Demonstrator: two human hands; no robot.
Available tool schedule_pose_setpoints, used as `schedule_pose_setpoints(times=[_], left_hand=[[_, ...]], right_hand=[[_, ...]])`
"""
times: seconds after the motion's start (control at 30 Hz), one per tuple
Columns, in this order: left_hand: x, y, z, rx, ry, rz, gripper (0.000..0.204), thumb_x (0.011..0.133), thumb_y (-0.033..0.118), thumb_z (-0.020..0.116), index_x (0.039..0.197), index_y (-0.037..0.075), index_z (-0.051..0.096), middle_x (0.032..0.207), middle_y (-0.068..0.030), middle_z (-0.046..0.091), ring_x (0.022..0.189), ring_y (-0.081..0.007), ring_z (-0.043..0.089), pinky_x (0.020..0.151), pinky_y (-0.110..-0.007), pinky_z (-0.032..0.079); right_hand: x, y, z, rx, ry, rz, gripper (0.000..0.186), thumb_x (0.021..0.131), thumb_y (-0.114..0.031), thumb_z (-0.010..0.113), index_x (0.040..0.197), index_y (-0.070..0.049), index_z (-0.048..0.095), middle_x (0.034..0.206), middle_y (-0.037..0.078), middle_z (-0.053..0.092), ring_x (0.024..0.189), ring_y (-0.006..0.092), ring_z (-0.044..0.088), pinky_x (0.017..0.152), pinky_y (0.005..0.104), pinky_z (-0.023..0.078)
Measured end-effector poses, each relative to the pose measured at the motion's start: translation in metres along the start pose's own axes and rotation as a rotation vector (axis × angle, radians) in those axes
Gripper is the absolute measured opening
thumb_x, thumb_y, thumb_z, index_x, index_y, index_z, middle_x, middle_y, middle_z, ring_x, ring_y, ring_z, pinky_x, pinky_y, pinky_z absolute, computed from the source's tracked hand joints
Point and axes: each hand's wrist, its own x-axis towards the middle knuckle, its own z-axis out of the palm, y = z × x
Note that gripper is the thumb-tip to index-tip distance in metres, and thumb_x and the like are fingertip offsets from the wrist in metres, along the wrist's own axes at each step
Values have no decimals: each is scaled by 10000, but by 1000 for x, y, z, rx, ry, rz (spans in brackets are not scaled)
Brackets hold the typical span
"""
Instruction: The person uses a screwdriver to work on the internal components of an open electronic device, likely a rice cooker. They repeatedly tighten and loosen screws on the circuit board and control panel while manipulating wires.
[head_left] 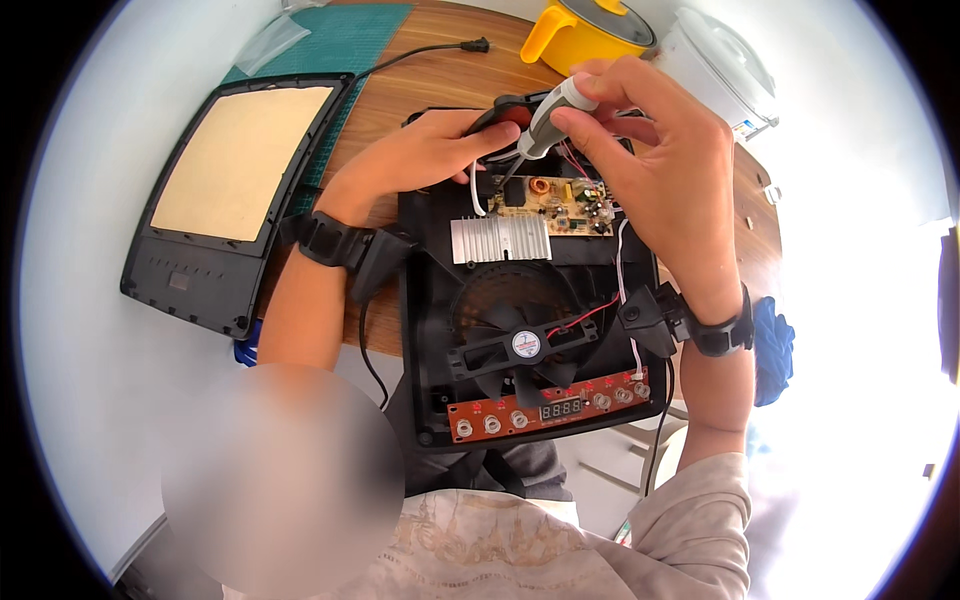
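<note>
Black casing (425,300): is lying open, holding circuit board (570,212), heatsink (500,240), fan (525,347), red control board (550,412).
Right hand (668,150): is gripping a screwdriver (545,128), angled down beside the circuit board.
Left hand (440,150): is touching a dark curved part (507,107); grip cannot be told.
Yellow pot (590,42): is standing beyond, lidded.

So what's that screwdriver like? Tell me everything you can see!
The screwdriver has a chunky grey-and-white handle that looks like plastic, and a thin, dark shaft. It's tilted, leaning up to the right. The right hand holds the handle near its top. The shaft slants down toward the left end of the tan circuit board, but its tip is too hard to make out.
</note>
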Motion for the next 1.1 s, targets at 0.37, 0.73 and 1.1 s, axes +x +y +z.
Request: schedule_pose_setpoints(times=[0.37,0.73,1.1], left_hand=[[2,2,0,65,-5,-50,510,1026,510,505,1197,46,631,996,-10,644,890,-120,625,766,-284,559],[5,-8,3,57,63,10,608,984,612,510,973,20,645,809,-23,607,723,-124,588,661,-285,491],[6,-12,5,51,96,41,643,967,648,510,890,23,638,727,-21,583,660,-124,570,608,-284,454]], right_hand=[[8,-12,7,-268,-40,44,263,784,-70,829,935,7,627,907,55,639,768,171,676,680,286,590],[3,2,8,-129,23,-86,238,774,-34,791,941,-18,622,894,91,650,744,247,677,614,340,520],[0,8,4,-15,-29,14,314,783,-51,782,1077,-32,672,956,72,710,782,193,707,608,290,541]])
